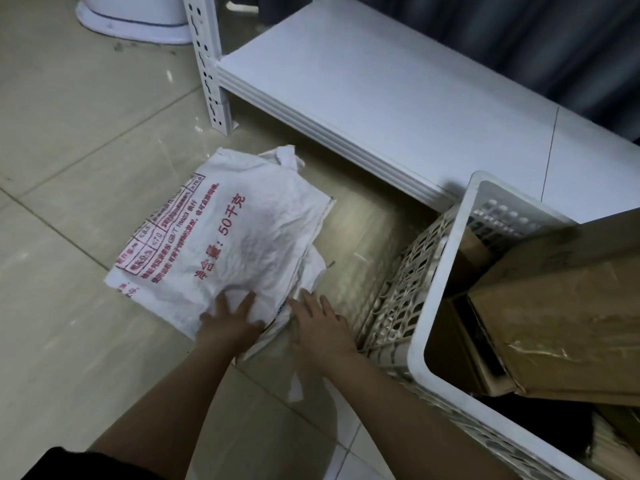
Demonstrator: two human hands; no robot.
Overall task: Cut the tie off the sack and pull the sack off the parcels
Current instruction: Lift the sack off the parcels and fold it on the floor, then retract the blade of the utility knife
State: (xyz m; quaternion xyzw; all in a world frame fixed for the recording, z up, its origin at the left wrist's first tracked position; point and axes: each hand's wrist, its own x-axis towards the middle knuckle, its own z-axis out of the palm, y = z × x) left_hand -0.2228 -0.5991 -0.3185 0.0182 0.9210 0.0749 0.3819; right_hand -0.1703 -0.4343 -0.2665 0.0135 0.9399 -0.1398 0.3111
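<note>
Sack (225, 237) lies flat and empty on floor (69, 168), long axis running away up-left. Left hand (230, 318) presses its near edge, fingers spread; right hand (320, 322) open just beside, nearer crate (450, 271).

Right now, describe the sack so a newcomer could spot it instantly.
Start at the white shelf standing on the tiled floor; just in front of its corner post a flat, crumpled white sack lies on the tiles. The left hand and right hand press on its near edge. It alone bears red print, unlike the basket of cardboard boxes to its right.
</note>
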